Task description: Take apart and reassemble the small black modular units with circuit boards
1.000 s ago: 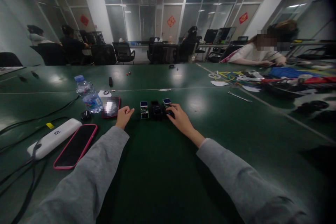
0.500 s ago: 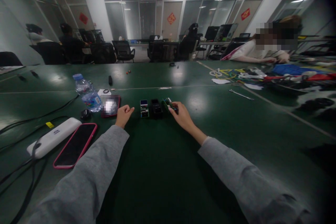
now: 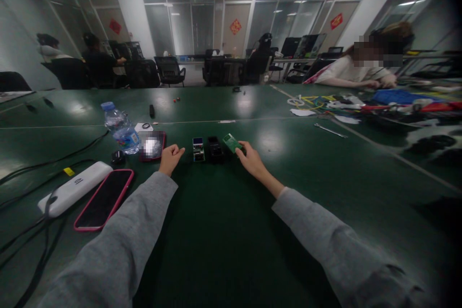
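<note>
My right hand [image 3: 250,158] pinches a green circuit board [image 3: 232,143] by its right edge, its flat green face turned toward me. Just left of it, a black handheld case [image 3: 215,147] lies on the dark green table. Beside that case is a small circuit board with a screen [image 3: 198,149], lying apart from both hands. My left hand [image 3: 171,159] rests curled on the table, thumb pointing right toward the board with the screen, and nothing shows in its fingers.
At left are a water bottle [image 3: 121,130], a red-edged phone [image 3: 153,147], a pink-cased phone [image 3: 104,199], a white power bank [image 3: 75,189] and black cables. A wrench [image 3: 330,130] lies at right, before a heap of cables [image 3: 400,106]. A person [image 3: 346,73] leans on the table there.
The circuit board in my right hand has been turned over: its component side showed before, its flat green face shows now. My left hand has stayed in place.
</note>
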A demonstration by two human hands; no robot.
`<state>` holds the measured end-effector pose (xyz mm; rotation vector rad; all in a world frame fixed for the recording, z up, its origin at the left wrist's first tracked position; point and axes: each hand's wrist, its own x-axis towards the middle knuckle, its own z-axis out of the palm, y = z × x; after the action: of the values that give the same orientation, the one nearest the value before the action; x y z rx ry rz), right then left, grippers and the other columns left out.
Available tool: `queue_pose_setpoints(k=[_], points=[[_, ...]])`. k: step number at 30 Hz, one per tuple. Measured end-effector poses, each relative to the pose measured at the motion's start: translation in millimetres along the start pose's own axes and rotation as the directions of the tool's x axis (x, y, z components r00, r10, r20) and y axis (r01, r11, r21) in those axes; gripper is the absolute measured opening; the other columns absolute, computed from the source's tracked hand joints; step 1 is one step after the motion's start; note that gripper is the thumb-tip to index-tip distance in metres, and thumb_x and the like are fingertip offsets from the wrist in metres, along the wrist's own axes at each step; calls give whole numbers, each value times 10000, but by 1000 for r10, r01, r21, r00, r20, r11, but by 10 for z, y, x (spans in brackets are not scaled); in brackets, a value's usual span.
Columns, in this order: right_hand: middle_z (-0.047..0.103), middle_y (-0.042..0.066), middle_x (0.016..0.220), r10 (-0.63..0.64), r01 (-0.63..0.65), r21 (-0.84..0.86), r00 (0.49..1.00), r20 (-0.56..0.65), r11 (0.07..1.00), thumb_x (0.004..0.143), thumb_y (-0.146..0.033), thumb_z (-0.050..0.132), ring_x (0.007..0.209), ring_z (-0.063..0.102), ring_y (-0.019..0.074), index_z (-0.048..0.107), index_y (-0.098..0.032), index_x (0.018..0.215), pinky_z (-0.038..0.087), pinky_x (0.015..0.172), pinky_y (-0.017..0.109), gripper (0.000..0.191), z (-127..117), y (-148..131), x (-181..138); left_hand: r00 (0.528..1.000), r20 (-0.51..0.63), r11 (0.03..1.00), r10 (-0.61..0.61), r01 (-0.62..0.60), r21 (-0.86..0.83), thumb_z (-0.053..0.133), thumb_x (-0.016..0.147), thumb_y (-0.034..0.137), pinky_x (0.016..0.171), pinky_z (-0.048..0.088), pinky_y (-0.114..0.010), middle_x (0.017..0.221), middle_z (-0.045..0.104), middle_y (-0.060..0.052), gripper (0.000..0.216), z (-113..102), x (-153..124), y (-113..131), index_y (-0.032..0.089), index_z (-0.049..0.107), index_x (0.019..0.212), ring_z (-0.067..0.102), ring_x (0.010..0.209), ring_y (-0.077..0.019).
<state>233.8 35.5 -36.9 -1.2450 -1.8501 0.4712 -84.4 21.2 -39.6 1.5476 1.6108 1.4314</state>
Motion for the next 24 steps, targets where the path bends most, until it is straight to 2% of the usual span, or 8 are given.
queue_pose_setpoints(k=[4, 8, 11, 14, 17, 20, 22, 24], points=[[605, 115, 1051, 84, -86, -30, 994, -72, 996, 899, -392, 396, 1020, 537, 261, 555, -159, 1157, 434, 915, 433, 382, 25, 123, 55, 1000, -9, 1000, 12, -12, 5, 629, 740, 308, 510, 266, -224, 509, 291, 72, 425, 1, 6, -5, 197, 273, 536, 294, 499, -86], [615, 122, 1016, 102, -111, -64, 985, -137, 992, 889, -370, 370, 1020, 525, 283, 596, -161, 1072, 397, 949, 485, 357, 39, 204, 92, 1000, -14, 1000, -20, 20, -11, 633, 728, 288, 503, 256, -223, 501, 288, 72, 424, 9, 15, -13, 196, 270, 530, 284, 494, -84], [603, 136, 1059, 100, -115, -73, 979, -177, 991, 899, -402, 376, 1030, 525, 287, 586, -155, 1090, 382, 963, 499, 376, 32, 219, 106, 1000, -11, 999, -29, 28, -22, 627, 731, 289, 501, 254, -221, 500, 289, 72, 421, 15, 19, -19, 196, 270, 529, 285, 496, -85], [589, 157, 1099, 70, -93, -112, 978, -195, 989, 891, -514, 443, 1037, 531, 299, 557, -136, 1159, 400, 946, 503, 477, 41, 195, 118, 1000, -3, 1000, -12, 12, -15, 627, 735, 296, 505, 255, -220, 499, 283, 72, 423, 15, 24, -23, 196, 272, 528, 286, 498, -86], [563, 176, 1175, -21, -5, -179, 990, -141, 984, 837, -538, 553, 1065, 526, 319, 512, -118, 1238, 419, 933, 504, 582, 69, 132, 113, 1000, -4, 1000, 11, -11, -5, 624, 736, 288, 508, 253, -220, 499, 279, 73, 426, 12, 28, -25, 196, 265, 527, 282, 499, -86], [573, 154, 1179, -57, 45, -167, 996, -65, 985, 840, -438, 567, 1047, 548, 301, 488, -136, 1273, 453, 902, 483, 534, 39, 50, 45, 1000, -7, 1000, -2, 2, -4, 620, 735, 280, 506, 252, -221, 502, 280, 73, 418, 8, 26, -24, 197, 267, 528, 282, 499, -86], [602, 128, 1126, -30, 27, -130, 999, -23, 991, 848, -398, 552, 982, 583, 274, 498, -155, 1268, 480, 864, 462, 489, -69, 26, -62, 1000, -11, 1000, -17, 17, -17, 618, 736, 280, 505, 253, -219, 502, 282, 74, 413, 5, 20, -21, 198, 268, 532, 283, 498, -86], [615, 105, 1106, -10, 14, -89, 999, 45, 996, 845, -413, 559, 933, 605, 256, 506, -183, 1271, 503, 831, 443, 486, -282, 68, -226, 1000, -13, 1000, -13, 13, -24, 618, 738, 277, 505, 254, -219, 501, 283, 75, 415, 2, 14, -14, 198, 266, 532, 284, 499, -86]])
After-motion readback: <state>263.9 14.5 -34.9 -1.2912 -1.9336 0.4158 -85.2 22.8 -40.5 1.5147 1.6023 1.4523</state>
